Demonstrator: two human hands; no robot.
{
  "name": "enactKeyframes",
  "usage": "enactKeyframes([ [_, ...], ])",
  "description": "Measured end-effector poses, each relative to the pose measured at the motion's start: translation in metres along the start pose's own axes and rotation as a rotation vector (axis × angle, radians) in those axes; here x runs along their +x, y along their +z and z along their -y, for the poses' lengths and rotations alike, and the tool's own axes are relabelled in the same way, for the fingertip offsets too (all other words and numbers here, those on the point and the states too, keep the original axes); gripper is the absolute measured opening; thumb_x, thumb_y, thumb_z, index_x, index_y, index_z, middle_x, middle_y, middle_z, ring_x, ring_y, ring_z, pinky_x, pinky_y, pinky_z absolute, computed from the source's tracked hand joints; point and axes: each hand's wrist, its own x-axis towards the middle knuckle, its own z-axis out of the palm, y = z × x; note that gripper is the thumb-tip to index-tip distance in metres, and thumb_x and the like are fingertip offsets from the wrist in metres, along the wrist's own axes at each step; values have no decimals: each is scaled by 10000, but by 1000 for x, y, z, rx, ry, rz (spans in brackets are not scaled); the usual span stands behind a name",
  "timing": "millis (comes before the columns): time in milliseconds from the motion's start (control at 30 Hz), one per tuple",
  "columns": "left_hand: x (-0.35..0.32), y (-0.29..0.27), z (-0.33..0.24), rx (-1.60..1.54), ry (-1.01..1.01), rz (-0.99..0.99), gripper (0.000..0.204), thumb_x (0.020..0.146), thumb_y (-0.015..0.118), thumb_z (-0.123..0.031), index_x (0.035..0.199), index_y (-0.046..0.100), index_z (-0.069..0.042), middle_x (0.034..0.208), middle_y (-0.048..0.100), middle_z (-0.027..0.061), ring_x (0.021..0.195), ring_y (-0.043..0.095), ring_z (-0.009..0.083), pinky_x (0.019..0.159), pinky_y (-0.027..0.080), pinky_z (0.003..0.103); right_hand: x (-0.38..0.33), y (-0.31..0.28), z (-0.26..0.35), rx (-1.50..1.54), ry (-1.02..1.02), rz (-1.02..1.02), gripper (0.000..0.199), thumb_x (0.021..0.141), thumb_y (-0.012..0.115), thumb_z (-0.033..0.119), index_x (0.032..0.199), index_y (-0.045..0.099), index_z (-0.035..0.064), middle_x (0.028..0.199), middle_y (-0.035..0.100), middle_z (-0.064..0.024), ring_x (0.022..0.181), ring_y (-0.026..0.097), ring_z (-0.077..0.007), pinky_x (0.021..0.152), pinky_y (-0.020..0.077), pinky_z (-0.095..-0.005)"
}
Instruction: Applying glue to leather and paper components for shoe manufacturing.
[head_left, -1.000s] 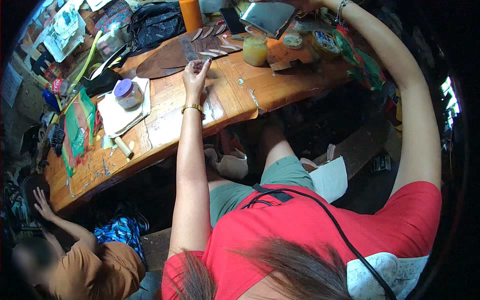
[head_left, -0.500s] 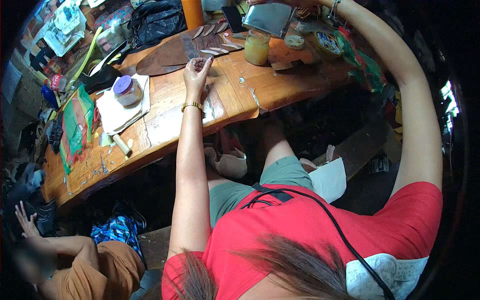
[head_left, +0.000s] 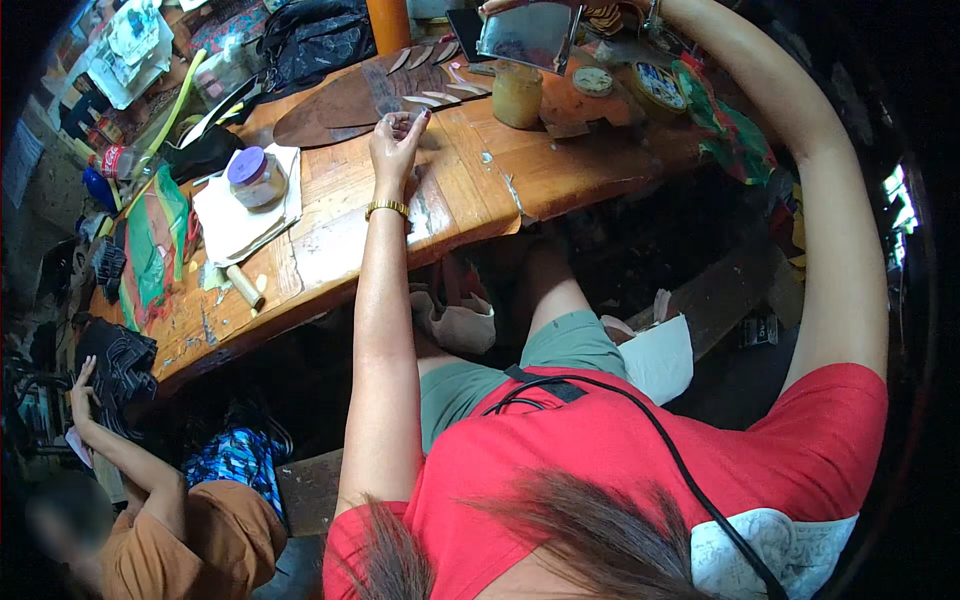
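Note:
My left hand (head_left: 397, 140), with a gold bracelet on the wrist, reaches over the wooden table (head_left: 560, 170). Its fingertips are pinched on a thin dark strip (head_left: 383, 92) at the edge of a dark brown oval sheet (head_left: 330, 110). Several narrow leaf-shaped pieces (head_left: 425, 55) lie on that sheet. My right hand (head_left: 500, 6) is at the top edge of the view, gripping a shiny rectangular metal tray (head_left: 525, 35); most of the hand is cut off. An amber jar (head_left: 517, 95) stands just below the tray.
A purple-lidded jar (head_left: 255, 178) sits on a white cloth (head_left: 235, 225). An orange cylinder (head_left: 388, 20), a black bag (head_left: 315, 45), round tins (head_left: 655, 85) and green cloth (head_left: 150, 240) crowd the table. Another person in a brown shirt (head_left: 190, 530) sits at lower left.
My left hand stays pinched at the brown sheet. The shiny tray in my right hand has shifted slightly. The person at lower left has moved their raised hand upward.

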Motion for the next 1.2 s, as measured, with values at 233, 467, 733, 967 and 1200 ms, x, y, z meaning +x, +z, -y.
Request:
enactKeyframes([
  [233, -1, 1, 0, -32, 45, -32, 431, 883, 835, -381, 953, 723, 29, 762, 712, 66, 669, 638, 118, 627, 522, 276, 2, 4, -2, 25, -3, 18, 758, 916, 602, 44, 1569, 396, 369, 1369, 539, -133, 1360, 478, -323, 1178, 355, -533],
  [467, -3, 1, -4, -36, 32, -32, 411, 893, 828, -357, 950, 725, 36, 771, 718, 66, 679, 644, 116, 639, 525, 268, 3, 1, -1, -11, -8, 21, 763, 901, 618, 57, 1566, 403, 364, 1391, 537, -143, 1376, 464, -339, 1189, 345, -525],
  [733, 0, 2, 2, -53, 55, -24, 418, 888, 831, -365, 955, 725, 34, 756, 717, 64, 666, 639, 114, 631, 520, 266, 3, 4, 0, -128, -1, -17, 754, 921, 595, 71, 1577, 384, 378, 1388, 544, -128, 1370, 477, -309, 1167, 372, -501],
  [967, -1, 2, 1, -39, -8, -28, 421, 892, 826, -372, 969, 727, 30, 775, 726, 79, 679, 652, 126, 634, 524, 274, -2, 4, 0, -140, 6, -12, 745, 945, 552, 55, 1587, 365, 383, 1377, 546, -120, 1360, 487, -287, 1145, 394, -483],
  [1200, -1, 0, -1, -26, 13, 9, 354, 936, 798, -310, 1020, 733, 27, 886, 756, 75, 778, 677, 117, 717, 531, 263, -8, -2, 4, -189, 48, 18, 725, 963, 510, 59, 1594, 352, 380, 1354, 561, -120, 1349, 497, -283, 1136, 393, -482],
])
